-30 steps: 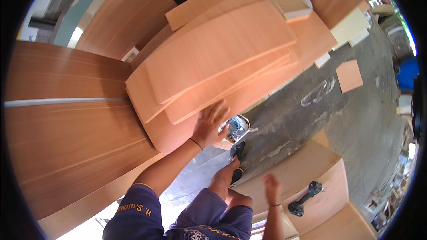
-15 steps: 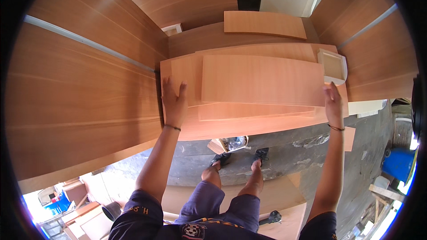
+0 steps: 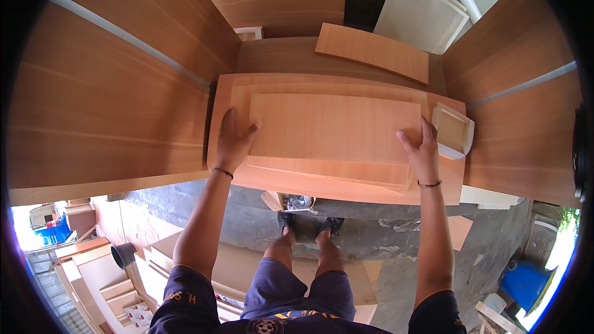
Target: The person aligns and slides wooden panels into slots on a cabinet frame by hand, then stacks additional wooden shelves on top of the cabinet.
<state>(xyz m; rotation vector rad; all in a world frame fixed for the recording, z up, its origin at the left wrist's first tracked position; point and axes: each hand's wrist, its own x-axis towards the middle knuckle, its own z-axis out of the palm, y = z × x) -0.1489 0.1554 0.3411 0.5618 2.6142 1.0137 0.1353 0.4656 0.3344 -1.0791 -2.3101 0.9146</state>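
Gripping the top wood-veneer panel (image 3: 334, 133) on the panel stack (image 3: 346, 188) by its short ends, my left hand (image 3: 234, 142) and right hand (image 3: 422, 154) spread flat, I judge it stiff, smooth, moderately heavy.

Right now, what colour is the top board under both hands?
The top board is light orange-brown with fine wood grain, seen best in the head view.

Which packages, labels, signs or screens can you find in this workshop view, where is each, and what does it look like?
No packages, signs or screens show.
Shirt emblem: a small round dark-and-yellow badge on the person's navy shirt, bottom centre.
Sleeve print: small yellow lettering on the navy left sleeve, lower left.
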